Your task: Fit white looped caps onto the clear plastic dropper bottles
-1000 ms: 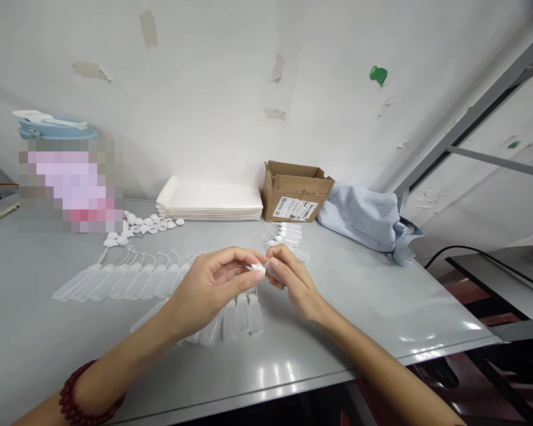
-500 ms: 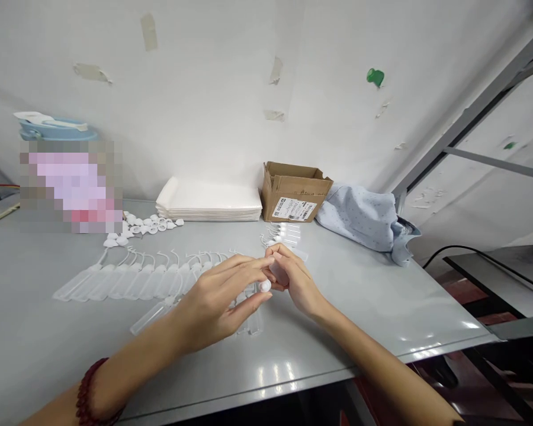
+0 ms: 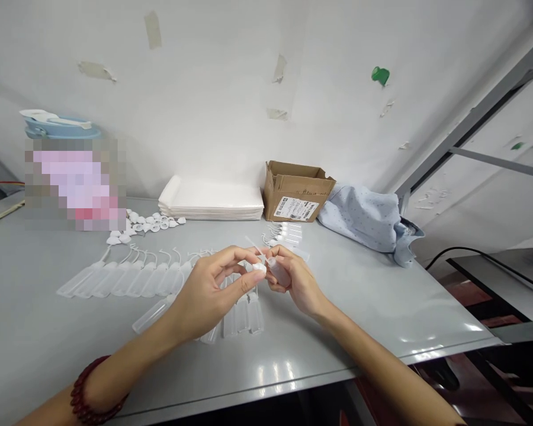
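white cap (image 3: 259,267), whitish bottle (image 3: 280,273), grey table (image 3: 395,302), brown box (image 3: 293,190), pale blue speckled cloth (image 3: 359,214), maroon bracelet (image 3: 82,397).

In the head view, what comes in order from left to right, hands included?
Blue object, loose white pieces, left hand with small white cap, right hand holding translucent bottle, light blue patterned cloth.

The head view looks forward and down, close above the table (image 3: 404,307); wall (image 3: 222,89) beyond.

Pretty plain spot: white wall (image 3: 213,106) beyond the fingers (image 3: 242,284) with tape scraps (image 3: 153,29) stuck on, glossy grey tabletop (image 3: 382,307) under them catching glare (image 3: 276,374), metal frame (image 3: 444,148) off to their right.
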A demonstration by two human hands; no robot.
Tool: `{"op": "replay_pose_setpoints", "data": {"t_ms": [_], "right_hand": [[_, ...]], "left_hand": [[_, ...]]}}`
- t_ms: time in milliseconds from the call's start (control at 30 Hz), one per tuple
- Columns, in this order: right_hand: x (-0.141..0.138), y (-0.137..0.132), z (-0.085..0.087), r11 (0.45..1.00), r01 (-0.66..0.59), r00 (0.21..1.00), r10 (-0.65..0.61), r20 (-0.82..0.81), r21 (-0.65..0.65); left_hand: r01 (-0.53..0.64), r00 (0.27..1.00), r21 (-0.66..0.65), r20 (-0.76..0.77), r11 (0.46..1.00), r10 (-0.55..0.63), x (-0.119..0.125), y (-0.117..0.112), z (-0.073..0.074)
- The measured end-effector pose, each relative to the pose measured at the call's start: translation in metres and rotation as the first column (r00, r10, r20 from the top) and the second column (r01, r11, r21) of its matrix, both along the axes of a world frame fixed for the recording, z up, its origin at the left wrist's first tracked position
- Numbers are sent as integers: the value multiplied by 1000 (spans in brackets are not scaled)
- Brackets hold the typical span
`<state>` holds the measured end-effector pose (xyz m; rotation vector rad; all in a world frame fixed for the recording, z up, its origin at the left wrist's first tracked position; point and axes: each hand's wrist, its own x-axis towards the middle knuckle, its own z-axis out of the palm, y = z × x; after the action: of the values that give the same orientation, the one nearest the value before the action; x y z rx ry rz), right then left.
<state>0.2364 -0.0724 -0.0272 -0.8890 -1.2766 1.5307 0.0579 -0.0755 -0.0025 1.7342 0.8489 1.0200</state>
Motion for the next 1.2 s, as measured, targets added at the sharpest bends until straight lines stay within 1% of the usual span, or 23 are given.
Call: {"op": "replay_pose_setpoints", "data": {"t_ms": [133,200,300,433,567,633,700,767,867,967,1100,1200], "right_hand": [[-1,1,0,999,-29,999,29,14,-16],[-1,1,1,999,-43,999,43,10,-30],[-1,2,2,996,-73,997,72,-20,-55],[-1,2,3,984,-147,987,140,-73,-99],[0,1,4,973,-182,981,170,-95,-140],[0,1,5,972,-190,979,177,-99,-139],[0,0,6,972,-201,976,187,-112,-122],[-1,-1,6,972,-213,972,199,-127,-101],[-1,-2,6,974,-204,972,189,-139,-101],[-2,-1,6,983,-156,984,145,-107,-100],[-2,1,4,986,-145,987,140,-74,-81],[-3,0,4,982,-162,985,156,-68,-93]], "left_hand": [[36,995,166,-102,985,-19,-1,-2,-3],[45,988,275,-152,960,-3,0,-2,-6],[49,985,414,-173,909,25,1,-1,-10],[79,982,479,-191,874,15,2,3,-13],[79,991,553,-131,830,-7,3,3,-12],[72,994,562,-113,824,-10,4,2,-11],[76,993,533,-118,843,-15,3,1,-10],[82,991,466,-135,881,-21,2,2,-9],[75,990,327,-136,942,-32,-1,3,-9],[34,996,191,-87,981,-18,-3,5,-9],[-27,999,25,-32,999,27,0,7,-9],[15,1000,-37,15,999,-14,3,8,-9]]}}
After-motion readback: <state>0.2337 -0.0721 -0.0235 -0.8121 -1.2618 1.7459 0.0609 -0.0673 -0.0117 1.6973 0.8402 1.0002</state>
